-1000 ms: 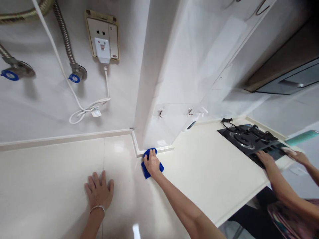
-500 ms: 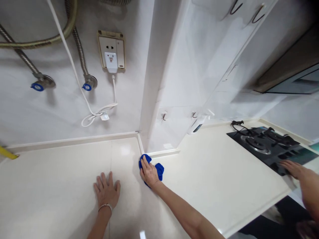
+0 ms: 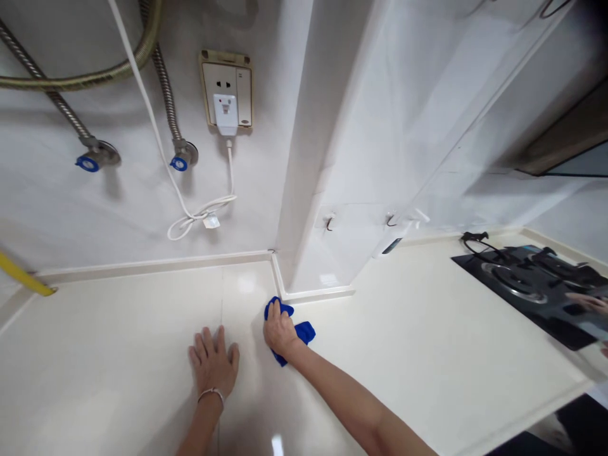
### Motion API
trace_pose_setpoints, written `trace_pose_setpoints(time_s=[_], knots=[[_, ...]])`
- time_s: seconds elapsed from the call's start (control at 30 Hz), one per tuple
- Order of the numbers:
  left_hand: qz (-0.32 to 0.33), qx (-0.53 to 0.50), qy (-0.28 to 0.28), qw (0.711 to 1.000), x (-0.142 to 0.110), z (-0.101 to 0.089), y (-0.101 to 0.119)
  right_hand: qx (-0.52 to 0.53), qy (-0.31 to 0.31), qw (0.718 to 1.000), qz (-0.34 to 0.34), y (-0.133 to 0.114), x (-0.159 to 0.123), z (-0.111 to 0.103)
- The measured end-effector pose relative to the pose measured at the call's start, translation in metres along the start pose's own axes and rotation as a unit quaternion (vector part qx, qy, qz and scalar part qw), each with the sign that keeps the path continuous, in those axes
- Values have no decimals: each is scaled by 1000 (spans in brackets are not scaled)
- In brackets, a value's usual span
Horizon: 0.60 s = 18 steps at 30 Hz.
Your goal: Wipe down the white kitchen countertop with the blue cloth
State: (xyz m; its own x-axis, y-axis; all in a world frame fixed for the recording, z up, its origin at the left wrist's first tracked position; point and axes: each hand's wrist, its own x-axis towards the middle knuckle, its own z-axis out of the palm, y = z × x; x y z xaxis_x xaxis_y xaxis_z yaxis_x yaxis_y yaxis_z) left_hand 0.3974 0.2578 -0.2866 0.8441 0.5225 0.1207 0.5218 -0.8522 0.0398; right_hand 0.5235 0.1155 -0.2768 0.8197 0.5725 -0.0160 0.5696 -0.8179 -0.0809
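Blue cloth (image 3: 304, 331), grasped under right hand (image 3: 280, 330); left hand (image 3: 215, 362) (palm down), to its left, splayed on counter (image 3: 114, 354)

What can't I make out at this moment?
Head view: part of the blue cloth, hidden by the right hand.
Head view: the rest of the stove, cut off by the right edge.
Head view: more of the yellow hose, cut off by the left edge.
Head view: markings on the wall socket, too small to read.
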Motion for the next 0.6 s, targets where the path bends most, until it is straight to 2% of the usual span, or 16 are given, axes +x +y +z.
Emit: trace_pose_setpoints(time_s=[0.2, 0.37, 0.47, 0.53, 0.6], knots=[[-6, -37, -3, 999, 0, -1, -1, 25, -37, 997, 66, -16, 36, -14], [-11, -56, -7, 998, 1, -3, -2, 69, -42, 994, 79, -12, 41, -37], [-13, -58, 0, 998, 1, -2, -3, 172, -55, 982, 57, 4, 24, -47], [-11, -58, 11, 998, 1, 0, -2, 223, -2, 975, 6, 18, -1, -49], [-8, -64, 23, 998, 1, 0, -3, 238, 91, 966, -46, 35, -36, -43]])
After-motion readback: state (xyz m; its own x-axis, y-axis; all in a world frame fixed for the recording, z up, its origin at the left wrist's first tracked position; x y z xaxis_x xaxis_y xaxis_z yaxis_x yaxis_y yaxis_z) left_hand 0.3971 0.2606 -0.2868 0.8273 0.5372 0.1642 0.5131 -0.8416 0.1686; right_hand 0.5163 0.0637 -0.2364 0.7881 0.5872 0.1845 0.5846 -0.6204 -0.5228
